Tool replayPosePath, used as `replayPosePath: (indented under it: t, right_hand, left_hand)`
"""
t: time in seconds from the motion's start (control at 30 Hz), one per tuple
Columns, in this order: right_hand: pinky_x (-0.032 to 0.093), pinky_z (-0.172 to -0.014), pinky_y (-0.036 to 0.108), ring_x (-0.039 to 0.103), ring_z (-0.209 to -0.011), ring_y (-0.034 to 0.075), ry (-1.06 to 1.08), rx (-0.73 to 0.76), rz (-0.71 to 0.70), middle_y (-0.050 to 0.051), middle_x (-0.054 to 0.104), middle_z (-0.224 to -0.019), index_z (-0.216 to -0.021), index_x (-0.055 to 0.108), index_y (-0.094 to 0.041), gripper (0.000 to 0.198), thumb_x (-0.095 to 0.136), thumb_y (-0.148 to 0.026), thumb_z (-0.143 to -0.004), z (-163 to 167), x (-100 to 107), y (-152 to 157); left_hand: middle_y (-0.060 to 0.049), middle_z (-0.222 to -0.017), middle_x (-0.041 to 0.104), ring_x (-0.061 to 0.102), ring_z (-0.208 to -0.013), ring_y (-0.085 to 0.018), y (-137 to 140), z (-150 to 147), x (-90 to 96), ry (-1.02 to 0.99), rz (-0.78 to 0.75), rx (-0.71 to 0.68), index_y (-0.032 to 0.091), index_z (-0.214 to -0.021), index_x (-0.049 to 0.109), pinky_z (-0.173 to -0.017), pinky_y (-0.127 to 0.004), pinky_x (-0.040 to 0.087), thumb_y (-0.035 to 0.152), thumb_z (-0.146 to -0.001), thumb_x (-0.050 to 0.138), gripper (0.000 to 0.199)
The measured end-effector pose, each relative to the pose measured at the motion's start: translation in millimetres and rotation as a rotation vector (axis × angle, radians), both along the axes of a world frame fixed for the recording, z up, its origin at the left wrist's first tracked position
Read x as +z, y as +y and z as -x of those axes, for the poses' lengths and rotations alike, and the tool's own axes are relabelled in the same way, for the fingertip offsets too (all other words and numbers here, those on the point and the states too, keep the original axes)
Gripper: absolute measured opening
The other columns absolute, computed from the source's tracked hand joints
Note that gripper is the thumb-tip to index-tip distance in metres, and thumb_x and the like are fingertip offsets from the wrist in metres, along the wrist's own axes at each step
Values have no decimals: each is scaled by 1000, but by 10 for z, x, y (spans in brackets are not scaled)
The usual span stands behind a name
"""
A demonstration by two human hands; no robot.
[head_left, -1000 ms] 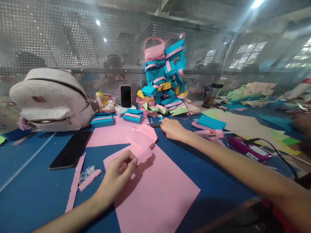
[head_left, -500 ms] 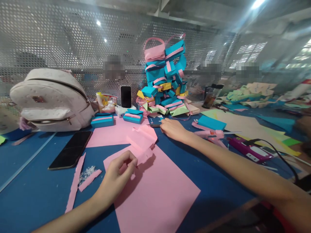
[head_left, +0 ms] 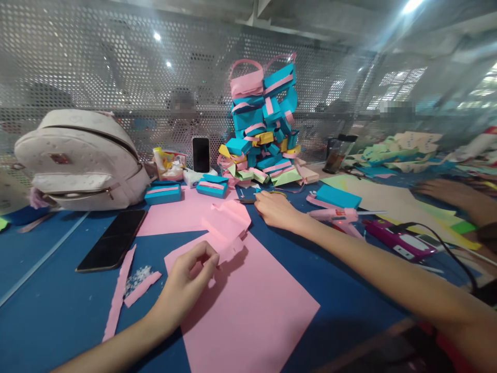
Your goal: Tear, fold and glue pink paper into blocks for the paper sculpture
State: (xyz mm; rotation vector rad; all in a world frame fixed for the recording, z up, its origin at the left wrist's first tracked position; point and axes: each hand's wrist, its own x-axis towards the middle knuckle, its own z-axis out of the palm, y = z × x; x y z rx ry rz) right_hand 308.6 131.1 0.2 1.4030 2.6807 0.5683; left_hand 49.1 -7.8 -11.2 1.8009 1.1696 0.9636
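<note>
My left hand [head_left: 194, 277] is curled over a pink paper sheet [head_left: 264, 305], thumb and fingers pinched on a thin pink paper piece [head_left: 233, 250] with a ragged edge. Just beyond it lies a folded pink paper shape [head_left: 227, 220], partly over the sheet. Farther off, my right hand [head_left: 274, 210] rests low on the table with bent fingers around a pair of scissors [head_left: 245, 201]. The dark blades point left, and part of a yellow handle shows behind the knuckles. The hand hides the rest of the scissors.
Left are a white backpack [head_left: 81, 160], a phone [head_left: 112, 241] and pink strips [head_left: 120, 292]. Blue paper boxes [head_left: 213, 186] and a stack of small paper bags [head_left: 264, 124] stand behind. Right are a glue gun [head_left: 337, 215], a purple power strip [head_left: 399, 241] and another person's hand [head_left: 442, 191].
My right hand has shifted slightly left, and a yellow scissors handle now shows behind it. The other person's hand has come farther into view at right. My left hand stays put.
</note>
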Motion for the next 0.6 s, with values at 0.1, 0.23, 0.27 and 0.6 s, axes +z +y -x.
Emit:
replayPosePath:
  t: [0.1, 0.23, 0.27, 0.6]
  right_hand:
    - [39, -62, 30, 55, -95, 25, 5, 14, 3, 15, 62, -98, -86, 69, -12, 17, 52, -10, -85, 5, -14, 7]
    - [39, -63, 29, 55, -95, 24, 23, 38, 18, 13, 63, -96, -83, 69, -15, 18, 51, -13, -88, -32, -10, 15]
    - [38, -63, 28, 55, -95, 23, 28, 41, 20, 12, 63, -97, -83, 68, -16, 18, 51, -13, -88, -41, -10, 15]
    - [36, -61, 30, 54, -95, 24, 41, 54, 11, 14, 62, -98, -85, 67, -14, 16, 51, -13, -87, -21, -31, -8]
  left_hand:
    - [2, -68, 56, 54, -65, -15, 3, 1, -8, 6, -7, 6, 20, -72, 52, -64, -25, 39, 34, -97, 45, 29]
    - [3, -68, 55, 53, -65, -14, 12, 8, -23, 5, -2, 2, 20, -73, 52, -64, -25, 39, 34, -98, 45, 30]
    - [3, -68, 55, 53, -64, -14, 14, 9, -25, 3, 0, 0, 20, -73, 52, -64, -25, 39, 35, -98, 45, 30]
    - [3, -69, 55, 53, -65, -14, -1, 4, -14, -2, 4, -1, 20, -74, 51, -64, -25, 39, 34, -99, 45, 29]
